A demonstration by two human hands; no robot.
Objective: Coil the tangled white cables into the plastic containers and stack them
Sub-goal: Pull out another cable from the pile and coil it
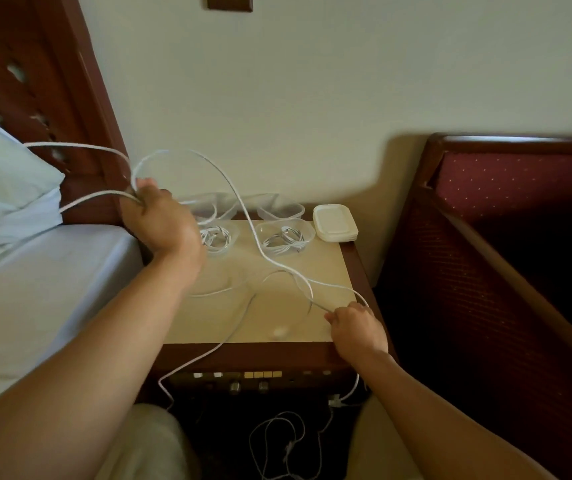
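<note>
My left hand (160,220) is raised above the nightstand's left side and grips several loops of a white cable (239,202). That cable arcs up, then runs down across the tabletop to my right hand (357,327), which pinches it near the front right corner. Two clear plastic containers (286,237) with coiled white cables inside sit at the back of the top; the left one (217,239) is partly hidden by my left hand. Two more clear containers (279,207) stand behind them. A small white plug (279,331) lies near the front edge.
A stack of cream lids (334,223) sits at the nightstand's back right corner. More white cable (284,445) lies tangled on the floor between my knees. A bed with a pillow (4,174) is on the left, a red upholstered chair (506,209) on the right.
</note>
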